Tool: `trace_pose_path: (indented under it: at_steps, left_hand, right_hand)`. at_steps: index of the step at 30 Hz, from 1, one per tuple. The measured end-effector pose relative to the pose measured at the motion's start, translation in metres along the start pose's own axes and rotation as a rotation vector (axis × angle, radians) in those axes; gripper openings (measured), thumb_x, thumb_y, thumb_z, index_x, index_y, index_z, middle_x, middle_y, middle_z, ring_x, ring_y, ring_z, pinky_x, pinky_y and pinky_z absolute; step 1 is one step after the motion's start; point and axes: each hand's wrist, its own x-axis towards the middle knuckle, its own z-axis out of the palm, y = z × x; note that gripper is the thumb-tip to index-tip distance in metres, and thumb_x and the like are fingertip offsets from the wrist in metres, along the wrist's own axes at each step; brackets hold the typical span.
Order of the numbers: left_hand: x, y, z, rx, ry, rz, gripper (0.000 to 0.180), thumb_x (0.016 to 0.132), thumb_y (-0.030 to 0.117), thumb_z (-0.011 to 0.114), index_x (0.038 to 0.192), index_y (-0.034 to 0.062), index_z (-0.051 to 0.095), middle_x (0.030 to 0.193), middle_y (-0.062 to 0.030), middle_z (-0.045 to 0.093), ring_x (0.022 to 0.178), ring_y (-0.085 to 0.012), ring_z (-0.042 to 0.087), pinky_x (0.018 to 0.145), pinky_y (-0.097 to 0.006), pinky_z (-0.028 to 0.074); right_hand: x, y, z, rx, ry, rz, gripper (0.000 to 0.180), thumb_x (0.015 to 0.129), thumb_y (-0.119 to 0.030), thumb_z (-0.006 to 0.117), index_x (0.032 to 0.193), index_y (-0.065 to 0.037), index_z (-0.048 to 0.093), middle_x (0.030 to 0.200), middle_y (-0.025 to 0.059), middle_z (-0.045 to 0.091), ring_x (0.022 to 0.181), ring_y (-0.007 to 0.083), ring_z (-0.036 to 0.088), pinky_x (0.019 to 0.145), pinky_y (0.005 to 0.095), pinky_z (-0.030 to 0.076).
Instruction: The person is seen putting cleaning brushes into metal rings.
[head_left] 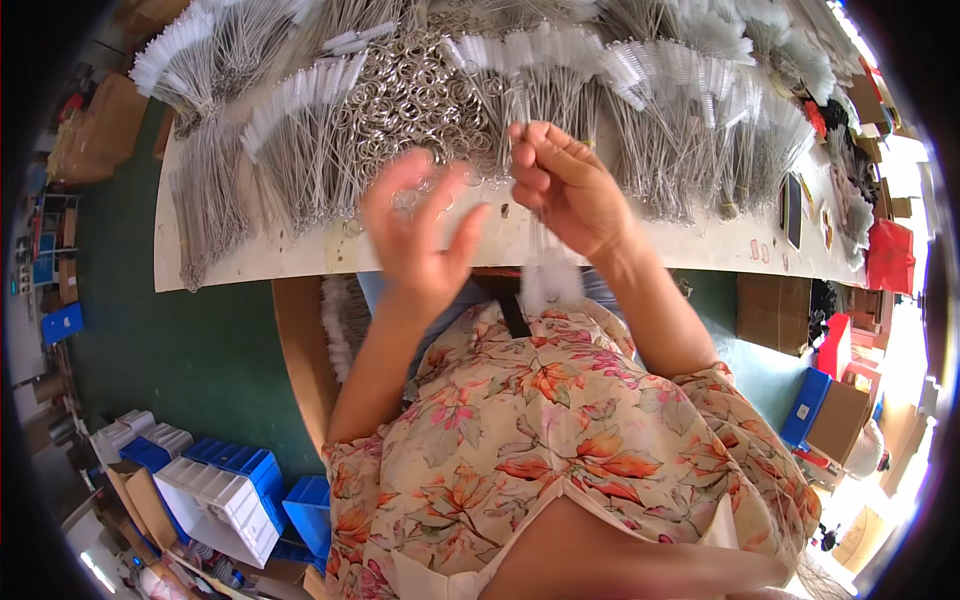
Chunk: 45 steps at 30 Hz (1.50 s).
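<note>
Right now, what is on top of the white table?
On the white table lie a heap of shiny silver metal rings, bundles of thin wire-stemmed brushes with whitish bristles, and, at right, a black rectangular object. What the heap covers cannot be seen.

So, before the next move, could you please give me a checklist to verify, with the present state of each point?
1. Right hand holding the thin wire brushes with white bristles: ok, stems pinched, bristle ends toward the body.
2. Left hand empty: cannot tell; it is open but blurred.
3. Pile of shiny silver metal rings near the left hand: ok, just beyond it.
4. All rings inside the pile: not ok, a few lie loose at its near side, on the white table.
5. Dark, flat rectangular object away from both hands: ok, at the table's right side.
</note>
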Motion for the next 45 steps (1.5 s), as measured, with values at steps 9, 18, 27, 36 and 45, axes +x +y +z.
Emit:
trace_pose_path:
  at_steps: [9, 18, 27, 36, 45]
  left_hand:
    - [0.000, 0.017, -0.013, -1.228, -0.355, -0.770, 0.063, 0.071, 0.025, 0.075, 0.123, 0.0050, 0.043, 0.116, -0.0115, 0.048, 0.104, -0.0223, 0.049, 0.087, -0.035, 0.040]
    - [0.027, 0.011, 0.008, -0.638, -0.464, 0.050, 0.017, 0.074, 0.018, 0.071, 0.083, 0.0070, 0.060, 0.084, -0.0067, 0.060, 0.076, -0.0229, 0.056, 0.067, -0.032, 0.046]
    - [0.070, -0.088, 0.114, 0.327, -0.642, -0.248, 0.026, 0.078, 0.033, 0.064, 0.072, 0.0070, 0.063, 0.066, -0.0075, 0.063, 0.060, -0.0257, 0.060, 0.069, -0.040, 0.042]
    - [0.072, -0.010, 0.055, -0.272, -0.556, -0.494, 0.015, 0.085, 0.017, 0.057, 0.080, 0.0033, 0.056, 0.062, -0.0088, 0.057, 0.055, -0.0239, 0.055, 0.054, -0.033, 0.042]
    - [0.056, 0.016, 0.014, -0.804, -0.376, -0.817, 0.011, 0.086, 0.007, 0.059, 0.092, -0.0028, 0.059, 0.080, -0.0068, 0.063, 0.071, -0.0097, 0.061, 0.063, -0.022, 0.051]
  right_hand:
    - [-0.025, 0.014, 0.028, -1.164, -0.151, 0.050, 0.009, 0.087, -0.010, 0.053, 0.086, -0.002, 0.058, 0.070, 0.0003, 0.055, 0.066, 0.0070, 0.051, 0.061, 0.0225, 0.041]
    - [-0.062, -0.042, 0.013, -0.669, -0.065, 0.625, 0.021, 0.091, -0.022, 0.053, 0.085, -0.002, 0.059, 0.070, -0.0009, 0.057, 0.057, 0.0043, 0.050, 0.051, 0.0187, 0.041]
    - [-0.091, -0.014, -0.052, -2.228, 0.041, 0.007, 0.008, 0.080, -0.012, 0.058, 0.081, -0.004, 0.061, 0.072, 0.0082, 0.059, 0.065, 0.0275, 0.061, 0.056, 0.0373, 0.046]
    - [-0.051, -0.040, -0.014, -1.032, 0.336, -0.216, 0.016, 0.085, -0.013, 0.059, 0.093, 0.001, 0.063, 0.089, 0.0074, 0.062, 0.057, 0.0104, 0.052, 0.051, 0.0250, 0.043]
    - [-0.034, -0.023, 0.027, -1.142, 0.098, -0.364, 0.007, 0.080, -0.007, 0.063, 0.085, -0.002, 0.066, 0.092, 0.0058, 0.060, 0.063, 0.0108, 0.056, 0.053, 0.0219, 0.046]
